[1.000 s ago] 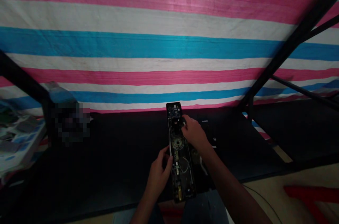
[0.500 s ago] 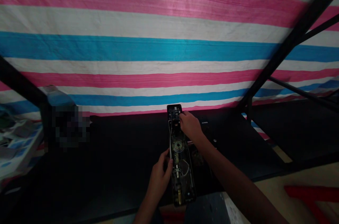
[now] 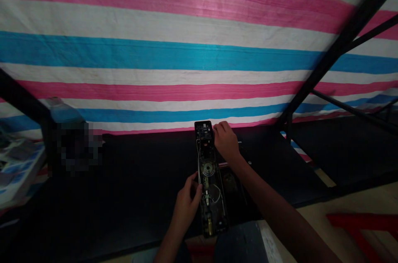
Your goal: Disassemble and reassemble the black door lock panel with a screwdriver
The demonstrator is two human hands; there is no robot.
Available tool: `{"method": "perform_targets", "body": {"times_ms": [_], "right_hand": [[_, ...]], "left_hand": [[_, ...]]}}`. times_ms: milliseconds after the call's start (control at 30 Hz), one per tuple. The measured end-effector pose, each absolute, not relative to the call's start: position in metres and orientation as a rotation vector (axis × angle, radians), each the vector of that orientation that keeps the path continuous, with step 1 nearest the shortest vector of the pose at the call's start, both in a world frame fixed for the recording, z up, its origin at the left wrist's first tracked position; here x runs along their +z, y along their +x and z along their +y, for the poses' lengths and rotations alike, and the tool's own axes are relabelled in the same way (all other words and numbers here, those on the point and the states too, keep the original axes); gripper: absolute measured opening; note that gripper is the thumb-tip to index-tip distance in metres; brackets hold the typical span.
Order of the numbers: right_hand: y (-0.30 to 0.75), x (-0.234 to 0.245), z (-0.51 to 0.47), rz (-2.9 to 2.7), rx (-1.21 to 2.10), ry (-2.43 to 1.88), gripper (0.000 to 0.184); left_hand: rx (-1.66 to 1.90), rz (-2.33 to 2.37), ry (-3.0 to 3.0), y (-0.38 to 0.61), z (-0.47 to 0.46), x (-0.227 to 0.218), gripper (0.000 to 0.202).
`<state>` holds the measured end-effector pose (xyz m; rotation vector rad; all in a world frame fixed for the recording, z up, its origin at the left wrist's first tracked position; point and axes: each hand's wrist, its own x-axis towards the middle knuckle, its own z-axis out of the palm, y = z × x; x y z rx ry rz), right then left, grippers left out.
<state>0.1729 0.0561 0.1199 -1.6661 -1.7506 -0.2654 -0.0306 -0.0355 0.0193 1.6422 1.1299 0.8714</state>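
A long black electronic door lock body (image 3: 209,180) lies lengthwise on the dark table, with its back open. A circuit board (image 3: 203,132) shows at its far end, a round geared mechanism (image 3: 208,168) at the middle and a brass cylinder (image 3: 210,227) near the end closest to me. Thin white wires (image 3: 216,193) run along it. My left hand (image 3: 186,203) grips the lock's left edge. My right hand (image 3: 226,141) sits at the right edge beside the board, its fingertips against the body. Anything under those fingers is hidden.
A dark metal part (image 3: 230,182) lies on the black table (image 3: 133,172) under my right forearm. A striped tarpaulin (image 3: 186,56) hangs behind black metal bars (image 3: 345,43). Printed boxes (image 3: 15,167) stand at the left, beside a pixelated patch (image 3: 77,147). A red stool (image 3: 363,221) stands at lower right.
My right hand has shifted up and rightward, from over the board to the lock's right edge. My left hand stays on the left edge, and the view has drifted slightly.
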Motion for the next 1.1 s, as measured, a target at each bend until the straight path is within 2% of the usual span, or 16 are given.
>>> {"method": "perform_targets", "body": {"times_ms": [67, 167, 300, 433, 533, 633, 833, 1100], "right_hand": [[0.176, 0.144, 0.047, -1.608, -0.178, -1.545, 0.016], [0.175, 0.189, 0.017, -1.456, 0.122, -1.400, 0.008], [0.164, 0.243, -0.030, -1.247, 0.716, -1.089, 0.018], [0.148, 0.259, -0.046, -1.086, 1.125, -0.837, 0.019], [0.134, 0.237, -0.033, -0.953, 1.220, -0.761, 0.017], [0.121, 0.196, -0.013, -0.875, 1.247, -0.772, 0.020], [0.135, 0.129, 0.006, -0.979, 1.014, -1.061, 0.036], [0.155, 0.080, -0.017, -1.062, 0.700, -1.272, 0.021]], "left_hand": [[0.873, 1.128, 1.636, -0.031, -0.036, 0.020, 0.049], [0.894, 1.130, 1.638, -0.031, -0.034, 0.020, 0.047], [1.116, 1.247, 1.639, -0.030, -0.035, 0.030, 0.039], [1.320, 1.193, 1.458, -0.020, -0.060, 0.070, 0.044], [1.116, 0.856, 1.136, -0.002, -0.093, 0.102, 0.049], [0.915, 0.688, 0.759, 0.010, -0.118, 0.110, 0.060], [0.895, 1.128, 0.725, -0.034, -0.094, 0.082, 0.058], [0.900, 1.413, 1.018, -0.081, -0.022, 0.047, 0.057]]}}
